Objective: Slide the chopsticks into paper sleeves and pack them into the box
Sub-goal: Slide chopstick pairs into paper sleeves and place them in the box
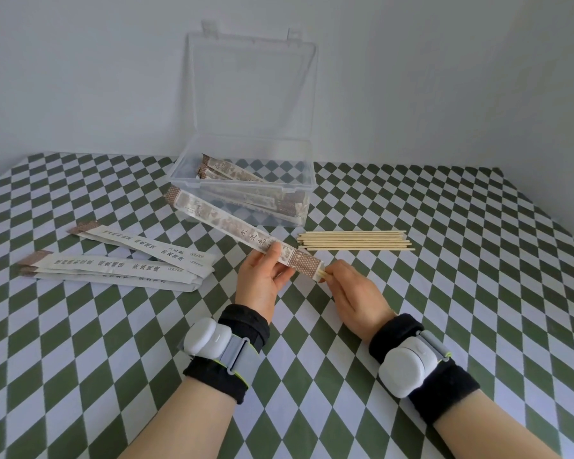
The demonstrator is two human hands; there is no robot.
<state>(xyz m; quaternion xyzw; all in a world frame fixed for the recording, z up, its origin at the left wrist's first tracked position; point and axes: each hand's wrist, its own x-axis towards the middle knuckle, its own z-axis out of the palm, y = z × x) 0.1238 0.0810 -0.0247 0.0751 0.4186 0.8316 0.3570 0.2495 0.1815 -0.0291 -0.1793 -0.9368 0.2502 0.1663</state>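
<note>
1. The left hand (pixel 262 276) grips a paper sleeve (pixel 232 226) near its open end, fingers curled round it. The sleeve's far tip slants up towards the box's front left corner.
2. The right hand (pixel 352 289) pinches the chopstick ends (pixel 323 276) poking out of that opening.
3. The clear box (pixel 246 193) stands near the surface's (pixel 444 293) far edge, lid upright, with filled sleeves inside.
4. Loose chopsticks (pixel 353 241) lie just in front of the box; empty sleeves (pixel 120 260) lie well to the left, with the hands between.

Printed paper sleeve (pixel 232 226) slants aloft, chopstick tips (pixel 323 276) poking out; bare chopsticks (pixel 355 241) lie beside open clear box (pixel 239 186).
</note>
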